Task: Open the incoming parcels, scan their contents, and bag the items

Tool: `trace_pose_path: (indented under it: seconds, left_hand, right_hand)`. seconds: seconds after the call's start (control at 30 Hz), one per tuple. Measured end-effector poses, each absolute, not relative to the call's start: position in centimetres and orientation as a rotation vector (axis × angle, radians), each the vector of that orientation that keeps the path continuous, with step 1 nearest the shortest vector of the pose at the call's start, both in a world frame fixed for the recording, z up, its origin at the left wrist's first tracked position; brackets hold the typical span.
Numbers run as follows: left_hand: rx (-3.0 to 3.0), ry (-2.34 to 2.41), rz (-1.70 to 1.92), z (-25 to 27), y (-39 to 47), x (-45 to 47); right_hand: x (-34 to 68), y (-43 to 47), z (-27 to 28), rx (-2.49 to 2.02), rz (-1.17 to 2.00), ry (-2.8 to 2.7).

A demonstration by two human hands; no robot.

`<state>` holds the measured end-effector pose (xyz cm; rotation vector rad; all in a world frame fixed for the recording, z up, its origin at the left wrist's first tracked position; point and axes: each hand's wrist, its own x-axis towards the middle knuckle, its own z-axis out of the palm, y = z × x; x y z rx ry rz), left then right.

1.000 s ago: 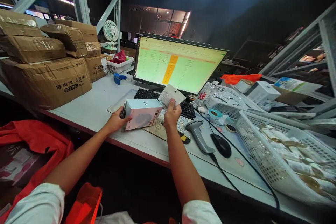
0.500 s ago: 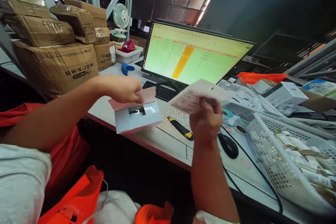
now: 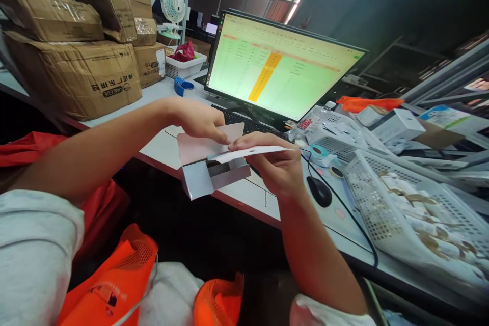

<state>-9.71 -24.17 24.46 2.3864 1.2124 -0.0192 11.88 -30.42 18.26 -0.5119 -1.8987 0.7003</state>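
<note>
My left hand (image 3: 206, 121) is closed on the raised lid of a small white carton (image 3: 198, 178), whose flaps stand open toward me. Something dark lies inside it, too shaded to name. My right hand (image 3: 277, 163) pinches a thin white printed card (image 3: 252, 152), seen nearly edge-on. Its left end reaches over the carton's opening, and the right fingertips come close to the left thumb. Behind the hands, the keyboard (image 3: 244, 121) is partly covered.
A monitor (image 3: 282, 66) stands behind the desk's middle. Taped cardboard boxes (image 3: 76, 76) are stacked at left. A black mouse (image 3: 319, 191) with its cable and a white basket (image 3: 376, 209) of wrapped items sit at right. A blue tape dispenser (image 3: 183, 86) lies near the boxes.
My right hand has brought the card left and down to the carton, turning it nearly edge-on. The carton has shifted slightly right in my left hand. The yellow-black cutter is now hidden.
</note>
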Motion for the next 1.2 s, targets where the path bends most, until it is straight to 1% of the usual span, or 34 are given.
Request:
trace_pose_path:
  seconds: [0.3, 0.53, 0.63, 0.8, 1.07, 1.13, 1.2]
  left_hand:
    - [2.424, 1.171, -0.047, 24.7, -24.4, -10.3]
    - [2.439, 1.196, -0.016, 24.6, -24.4, -10.5]
    - [2.429, 1.211, -0.019, 24.6, -24.4, -10.6]
    - [2.428, 1.178, -0.013, 24.7, -24.3, -10.3]
    - [2.415, 1.143, -0.009, 24.6, -23.9, -10.7]
    - [2.403, 1.15, -0.001, 24.5, -23.8, -10.9]
    - [2.398, 1.167, 0.006, 24.5, -23.8, -11.0]
  right_hand:
    - [9.4, -31.2, 18.5, -0.385, 0.684, -1.999]
    - [10.1, -31.5, 18.9, -0.531, 0.433, -1.965]
    - [10.7, -31.4, 19.3, -0.572, 0.329, -2.032]
    - [9.5, -31.5, 19.3, -0.605, 0.263, -2.171]
    - [7.7, -31.4, 17.5, -0.494, 0.26, -2.133]
    - [8.0, -31.2, 17.5, -0.485, 0.211, -2.158]
    - [8.6, -30.9, 17.8, -0.513, 0.087, -2.222]
